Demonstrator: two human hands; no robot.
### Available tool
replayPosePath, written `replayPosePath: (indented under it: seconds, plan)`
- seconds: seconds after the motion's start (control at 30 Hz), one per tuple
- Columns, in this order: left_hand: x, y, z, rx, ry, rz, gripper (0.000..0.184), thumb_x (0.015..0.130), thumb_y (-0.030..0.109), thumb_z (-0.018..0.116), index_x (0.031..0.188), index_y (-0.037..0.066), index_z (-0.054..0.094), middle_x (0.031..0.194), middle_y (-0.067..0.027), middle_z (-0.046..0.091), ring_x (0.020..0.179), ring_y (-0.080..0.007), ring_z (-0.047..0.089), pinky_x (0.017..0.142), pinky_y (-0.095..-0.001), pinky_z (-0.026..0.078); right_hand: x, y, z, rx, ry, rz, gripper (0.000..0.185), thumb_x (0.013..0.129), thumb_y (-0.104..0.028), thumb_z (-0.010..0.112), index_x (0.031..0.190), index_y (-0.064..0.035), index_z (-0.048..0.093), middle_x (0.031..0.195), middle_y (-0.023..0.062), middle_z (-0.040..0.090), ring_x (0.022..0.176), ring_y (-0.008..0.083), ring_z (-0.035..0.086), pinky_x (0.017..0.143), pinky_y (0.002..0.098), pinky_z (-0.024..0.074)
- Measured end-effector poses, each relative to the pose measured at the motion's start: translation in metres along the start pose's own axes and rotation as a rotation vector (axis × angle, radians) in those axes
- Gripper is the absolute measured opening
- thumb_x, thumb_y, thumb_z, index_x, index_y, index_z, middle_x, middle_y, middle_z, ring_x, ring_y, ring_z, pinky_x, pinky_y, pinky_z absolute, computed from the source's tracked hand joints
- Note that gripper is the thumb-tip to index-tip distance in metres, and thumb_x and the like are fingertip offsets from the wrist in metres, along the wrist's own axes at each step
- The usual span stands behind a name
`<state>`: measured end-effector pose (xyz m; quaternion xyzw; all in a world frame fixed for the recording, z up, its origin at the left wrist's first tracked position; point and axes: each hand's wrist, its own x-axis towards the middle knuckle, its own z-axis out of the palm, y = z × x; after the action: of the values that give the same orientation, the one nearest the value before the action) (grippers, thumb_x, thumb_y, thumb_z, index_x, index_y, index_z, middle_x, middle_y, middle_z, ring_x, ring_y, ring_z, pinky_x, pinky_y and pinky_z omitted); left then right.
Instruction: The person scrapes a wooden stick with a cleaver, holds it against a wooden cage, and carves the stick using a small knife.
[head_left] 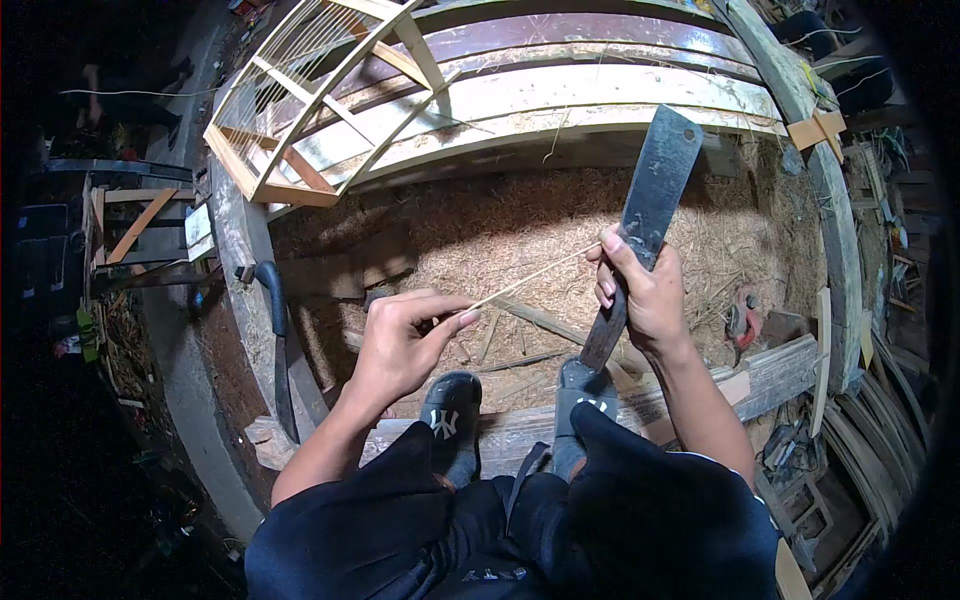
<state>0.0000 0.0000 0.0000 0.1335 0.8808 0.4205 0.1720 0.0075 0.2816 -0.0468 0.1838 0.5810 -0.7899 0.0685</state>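
A thin wooden strip (535,275) stretches between my two hands above the shavings-covered ground. My left hand (400,335) pinches its lower end between thumb and fingers. In my right hand (645,285) is a broad, dark cleaver (660,170) with a hole near the blade's end; the blade points up and away, and the handle slants down toward my right foot. The strip's upper end meets the right thumb and fingertips beside the cleaver. Whether it touches the blade's edge is hard to make out.
A slatted wooden frame (320,95) strung with thin rods rests on the bench planks (560,95) ahead. A long-bladed tool with a curved dark handle (270,300) lies on the left beam. Red-handled tool (742,320) sits at right. My sandalled feet are by the front beam (500,440).
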Motion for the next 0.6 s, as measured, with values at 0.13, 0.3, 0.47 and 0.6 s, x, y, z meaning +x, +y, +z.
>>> replayPosePath:
  seconds: [0.13,0.3,0.47,0.6]
  plan:
    - [0.001,0.002,0.002,-0.007,0.046,-0.013,0.018,0.087,0.008,0.078,0.104,0.003,0.08,0.078,-0.0094,0.071,0.066,-0.0145,0.061,0.06,-0.0292,0.045,-0.005,-0.001,-0.002,0.003,-0.034,-0.006,0.024,0.105,-0.019,0.061,0.098,0.0034,0.066,0.074,0.0108,0.068,0.049,0.0092,0.054,0.046,0.0256,0.0451]
    - [0.0,0.001,0.0,-0.011,0.086,-0.05,0.017,0.085,0.006,0.08,0.101,0.003,0.08,0.078,-0.0083,0.07,0.067,-0.012,0.061,0.059,-0.0279,0.045,-0.007,-0.002,0.003,0.116,0.005,0.025,0.024,0.104,-0.019,0.061,0.095,0.003,0.066,0.077,0.0115,0.069,0.052,0.0087,0.054,0.047,0.0253,0.0446]
    - [0.0,-0.005,-0.001,0.031,0.151,0.03,0.017,0.081,0.002,0.083,0.097,0.002,0.081,0.081,-0.0086,0.071,0.07,-0.0125,0.064,0.061,-0.0267,0.047,-0.008,-0.003,0.008,-0.001,0.05,-0.014,0.022,0.104,-0.018,0.06,0.099,0.0035,0.064,0.086,0.015,0.071,0.053,0.0087,0.055,0.048,0.0252,0.0457]
    - [0.0,-0.007,-0.002,0.023,0.164,0.02,0.017,0.08,0.001,0.083,0.097,0.001,0.08,0.081,-0.0088,0.072,0.072,-0.0126,0.066,0.063,-0.0264,0.049,-0.005,0.002,-0.001,0.061,0.024,0.001,0.023,0.104,-0.018,0.06,0.099,0.004,0.064,0.085,0.0153,0.07,0.053,0.0087,0.055,0.048,0.025,0.0455]
